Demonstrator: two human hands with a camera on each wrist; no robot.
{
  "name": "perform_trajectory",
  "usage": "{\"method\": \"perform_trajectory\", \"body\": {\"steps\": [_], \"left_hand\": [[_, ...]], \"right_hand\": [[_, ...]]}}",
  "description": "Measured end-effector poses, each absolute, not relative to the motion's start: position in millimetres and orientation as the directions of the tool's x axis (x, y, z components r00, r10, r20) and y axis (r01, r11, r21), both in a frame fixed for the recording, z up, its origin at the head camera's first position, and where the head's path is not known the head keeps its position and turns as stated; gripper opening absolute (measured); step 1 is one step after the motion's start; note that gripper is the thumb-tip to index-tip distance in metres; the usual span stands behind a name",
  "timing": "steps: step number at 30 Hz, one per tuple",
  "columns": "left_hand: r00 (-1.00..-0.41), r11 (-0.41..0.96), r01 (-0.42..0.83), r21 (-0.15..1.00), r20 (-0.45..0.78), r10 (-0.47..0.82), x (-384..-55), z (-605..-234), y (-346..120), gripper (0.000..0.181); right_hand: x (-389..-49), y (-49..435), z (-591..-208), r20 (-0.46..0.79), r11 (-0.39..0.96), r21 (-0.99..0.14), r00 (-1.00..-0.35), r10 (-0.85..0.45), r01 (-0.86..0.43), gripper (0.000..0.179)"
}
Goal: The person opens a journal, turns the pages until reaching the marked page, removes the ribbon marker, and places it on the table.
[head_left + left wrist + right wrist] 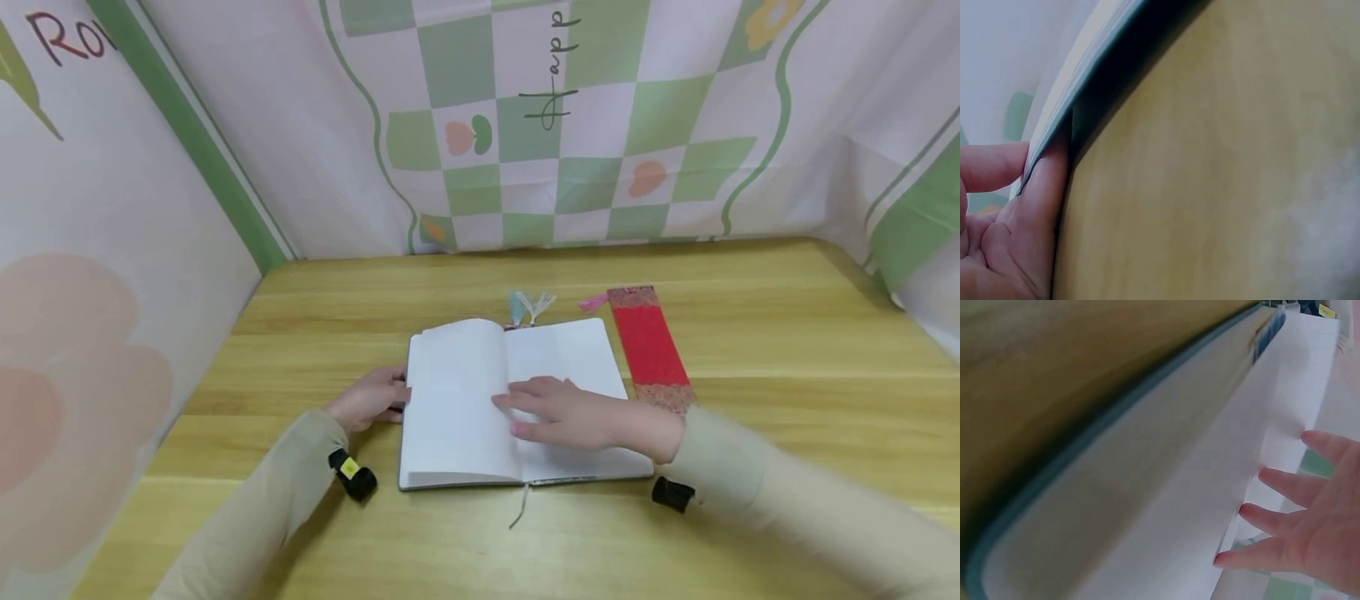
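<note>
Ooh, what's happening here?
A person has an open book lying on a table. The left hand holds the book's left edge, and the right hand touches the pages near the middle. The pages in sight look blank. A red strip lies on the table, to the book's right.

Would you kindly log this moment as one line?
left hand: holds notebook by left edge | right hand: touches open pages | red strip: on table, right of notebook
</note>
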State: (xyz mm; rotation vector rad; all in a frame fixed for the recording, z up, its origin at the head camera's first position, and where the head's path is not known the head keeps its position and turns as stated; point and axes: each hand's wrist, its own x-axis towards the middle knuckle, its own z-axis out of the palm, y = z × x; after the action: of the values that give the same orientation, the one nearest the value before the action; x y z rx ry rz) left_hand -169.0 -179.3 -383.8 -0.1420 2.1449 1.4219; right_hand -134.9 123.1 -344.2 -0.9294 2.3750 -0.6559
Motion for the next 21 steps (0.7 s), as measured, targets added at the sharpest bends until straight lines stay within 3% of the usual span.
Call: {"method": "perform_trajectory", "body": {"steps": [7,13,21], "left_hand": [[-0.83,0.361,-0.394,0.845,-0.496,0.254,-169,-385,-182,0.034],[-0.821,0.285,-0.414,0.864,-0.49,0.294,-168,-384,-184,0.049],[-0.815,0.343,-0.372,0.862,-0.481,0.325,-167,-385,-186,0.052]], "right_hand": [[-132,118,-347,-0.341,0.71,-0.456,-0.632,-0.697,-0.537,0.057],[-129,115,-345,-0.352,0.719,-0.436,-0.633,-0.69,-0.542,0.059],[-128,113,-342,-0.358,0.724,-0.42,-0.634,-0.686,-0.547,0.062]]}}
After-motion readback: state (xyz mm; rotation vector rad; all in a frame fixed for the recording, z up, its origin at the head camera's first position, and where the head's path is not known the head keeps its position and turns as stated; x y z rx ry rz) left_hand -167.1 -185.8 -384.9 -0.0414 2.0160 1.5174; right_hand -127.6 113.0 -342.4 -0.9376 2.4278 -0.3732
